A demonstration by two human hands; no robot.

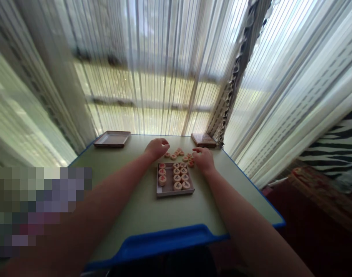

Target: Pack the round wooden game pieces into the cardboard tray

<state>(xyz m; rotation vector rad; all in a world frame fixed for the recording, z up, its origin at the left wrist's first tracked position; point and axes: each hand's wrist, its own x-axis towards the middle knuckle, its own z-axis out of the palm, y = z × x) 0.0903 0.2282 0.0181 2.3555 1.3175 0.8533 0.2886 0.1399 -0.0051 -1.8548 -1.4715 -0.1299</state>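
Observation:
A shallow box [176, 193] stands in the middle of the table, holding round Chinese chess pieces. Red-marked pieces [162, 179] are stacked along its left side, and dark-marked pieces [177, 186] fill two columns on the right. Between them a strip of the box floor shows. Beyond the box lie loose red-marked chess pieces [173, 157]. My left hand [157, 148] hovers left of them, fingers loosely bent and apart, with nothing visible in it. At the right of the loose pieces is my right hand [204, 159], its fingers apart beside the nearest ones; contact is unclear.
The pale green table [141, 215] has a raised blue edge [164, 243] in front. An open tray-like lid [113, 139] sits at the far left, and a flat brown box [204, 140] at the far right. Sheer curtains [153, 77] hang behind the table.

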